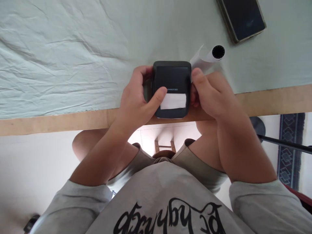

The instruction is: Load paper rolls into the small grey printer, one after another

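Note:
A small black label printer (pixel 173 76) sits at the table's front edge with a white paper label (pixel 173 101) on its top. My left hand (pixel 137 100) grips the printer from the left, thumb resting over its top by the label and fingers along its far left side. At the printer's right side is my right hand (pixel 211 92), its thumb and fingers closed together against the edge. What lies between those fingers is hidden. Just beyond the right hand, a white paper roll (pixel 216 55) with a black core lies partly unrolled, its loose end reaching the printer's far right corner.
A dark smartphone (pixel 243 18) in a case lies at the upper right. The pale green cloth (pixel 60 55) is wrinkled on the left, and a bare wooden edge (pixel 275 100) runs along the table's front. A black pole (pixel 287 143) stands below on the right.

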`<state>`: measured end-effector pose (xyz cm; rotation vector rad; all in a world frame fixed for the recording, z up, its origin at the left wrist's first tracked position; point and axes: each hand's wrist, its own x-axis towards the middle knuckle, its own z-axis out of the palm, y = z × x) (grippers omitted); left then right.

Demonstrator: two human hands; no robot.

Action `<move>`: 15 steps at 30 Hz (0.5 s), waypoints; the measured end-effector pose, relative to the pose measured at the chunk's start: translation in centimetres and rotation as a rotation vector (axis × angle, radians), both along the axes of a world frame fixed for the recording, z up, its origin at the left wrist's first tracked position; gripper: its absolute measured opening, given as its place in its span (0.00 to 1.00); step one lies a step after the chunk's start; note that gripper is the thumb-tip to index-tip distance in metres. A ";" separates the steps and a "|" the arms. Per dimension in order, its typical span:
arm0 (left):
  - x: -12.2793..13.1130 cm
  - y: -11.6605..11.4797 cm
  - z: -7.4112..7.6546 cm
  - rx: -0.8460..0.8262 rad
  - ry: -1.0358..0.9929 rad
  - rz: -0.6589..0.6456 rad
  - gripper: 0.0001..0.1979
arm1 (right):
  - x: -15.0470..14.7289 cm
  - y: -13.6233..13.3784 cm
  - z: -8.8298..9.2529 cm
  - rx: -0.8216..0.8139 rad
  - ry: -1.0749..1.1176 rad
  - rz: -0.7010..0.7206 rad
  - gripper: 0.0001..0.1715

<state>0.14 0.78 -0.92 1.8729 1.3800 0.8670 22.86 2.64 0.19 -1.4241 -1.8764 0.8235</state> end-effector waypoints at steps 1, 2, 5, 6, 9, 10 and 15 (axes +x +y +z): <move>-0.1 -0.3 0.3 0.000 0.049 0.001 0.29 | 0.0 0.0 -0.1 -0.048 0.020 -0.037 0.39; -0.2 -0.7 0.5 0.005 0.100 -0.031 0.31 | 0.0 0.0 0.0 -0.105 0.023 -0.072 0.37; -0.5 -1.7 0.9 0.015 0.192 -0.100 0.44 | -0.1 0.1 0.6 -0.176 -0.071 -0.087 0.32; -0.6 -2.0 0.8 0.023 0.222 -0.118 0.49 | -0.1 0.1 0.8 -0.171 -0.120 -0.070 0.29; -1.2 -2.6 -0.1 0.097 0.314 -0.179 0.61 | 0.2 0.2 0.9 -0.113 -0.225 -0.008 0.21; -1.3 -2.8 -0.4 0.124 0.337 -0.190 0.61 | 0.3 0.2 0.8 -0.087 -0.237 0.008 0.19; -1.7 -3.0 -1.0 0.132 0.309 -0.151 0.57 | 0.7 0.1 0.3 -0.050 -0.262 0.016 0.14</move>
